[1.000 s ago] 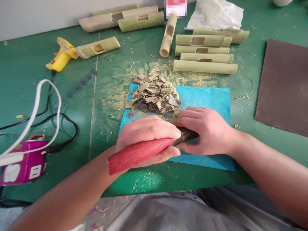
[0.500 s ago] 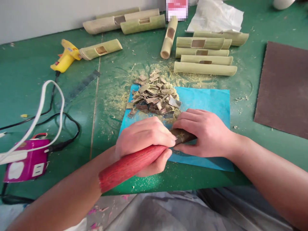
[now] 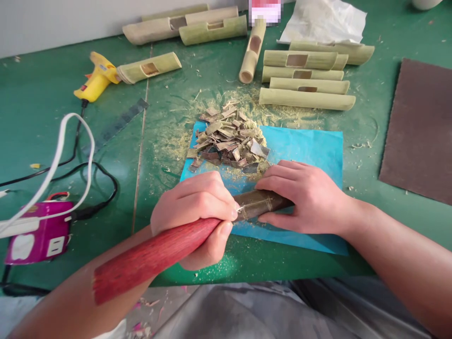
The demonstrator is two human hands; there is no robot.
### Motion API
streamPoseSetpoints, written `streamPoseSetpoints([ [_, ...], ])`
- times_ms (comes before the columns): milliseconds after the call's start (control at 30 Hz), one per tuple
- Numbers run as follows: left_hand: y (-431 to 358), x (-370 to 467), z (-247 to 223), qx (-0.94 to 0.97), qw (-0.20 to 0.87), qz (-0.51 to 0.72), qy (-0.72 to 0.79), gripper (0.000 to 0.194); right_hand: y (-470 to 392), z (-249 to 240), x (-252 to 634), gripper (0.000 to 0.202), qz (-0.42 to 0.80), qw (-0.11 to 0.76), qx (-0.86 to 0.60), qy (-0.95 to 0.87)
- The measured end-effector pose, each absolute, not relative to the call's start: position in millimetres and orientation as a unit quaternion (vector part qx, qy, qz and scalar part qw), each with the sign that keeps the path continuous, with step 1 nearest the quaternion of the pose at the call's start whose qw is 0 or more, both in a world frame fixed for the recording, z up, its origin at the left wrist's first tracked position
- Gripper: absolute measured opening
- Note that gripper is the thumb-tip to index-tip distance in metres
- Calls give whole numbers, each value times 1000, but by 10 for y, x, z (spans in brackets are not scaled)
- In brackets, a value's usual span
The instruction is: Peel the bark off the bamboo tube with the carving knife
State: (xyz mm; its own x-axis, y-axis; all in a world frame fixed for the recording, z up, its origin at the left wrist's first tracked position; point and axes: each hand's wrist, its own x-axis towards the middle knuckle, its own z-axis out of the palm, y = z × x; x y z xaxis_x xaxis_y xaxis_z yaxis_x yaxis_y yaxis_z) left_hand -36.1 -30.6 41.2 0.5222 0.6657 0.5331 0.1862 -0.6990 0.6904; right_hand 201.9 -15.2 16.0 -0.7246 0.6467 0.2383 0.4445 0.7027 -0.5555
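My left hand (image 3: pixel 196 212) is closed around a carving knife with a thick red wooden handle (image 3: pixel 155 259). Its pale tip barely shows at my fingertips, touching the end of a dark bamboo tube (image 3: pixel 252 203); the rest of the blade is hidden. Light scored lines run along and across the tube's skin. From the other side my right hand (image 3: pixel 305 195) grips the tube, covering its right end. Under both hands lies a blue sheet (image 3: pixel 300 141). A pile of thin bamboo chips (image 3: pixel 229 136) sits just beyond my fingers.
Several bamboo tubes with cut windows (image 3: pixel 300 59) lie at the back. A yellow glue gun (image 3: pixel 97 77) rests at left beside another notched tube (image 3: pixel 150 68). Cables run from a purple power strip (image 3: pixel 38 235). At right lies a brown sheet (image 3: pixel 420 132); a clear ruler (image 3: pixel 120 125) lies left.
My left hand has drawn the knife leftward and toward me along the tube, uncovering more of the scored lines. The right hand keeps its grip.
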Motion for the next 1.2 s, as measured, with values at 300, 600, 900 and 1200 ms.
streamPoseSetpoints([
  [300, -283, -283, 348, 792, 307, 436, 297, 5, -167, 174, 2010, 27, 241, 214, -315, -892],
  [600, -251, -269, 340, 806, 338, 395, 285, 14, -160, 168, 2009, 28, 241, 215, -313, -893],
  [900, -253, -280, 332, 820, 340, 368, 275, 23, -166, 153, 2006, 24, 245, 220, -314, -890],
  [1200, -276, -246, 345, 799, 353, 383, 302, 25, -162, 157, 1995, 25, 244, 222, -313, -891],
])
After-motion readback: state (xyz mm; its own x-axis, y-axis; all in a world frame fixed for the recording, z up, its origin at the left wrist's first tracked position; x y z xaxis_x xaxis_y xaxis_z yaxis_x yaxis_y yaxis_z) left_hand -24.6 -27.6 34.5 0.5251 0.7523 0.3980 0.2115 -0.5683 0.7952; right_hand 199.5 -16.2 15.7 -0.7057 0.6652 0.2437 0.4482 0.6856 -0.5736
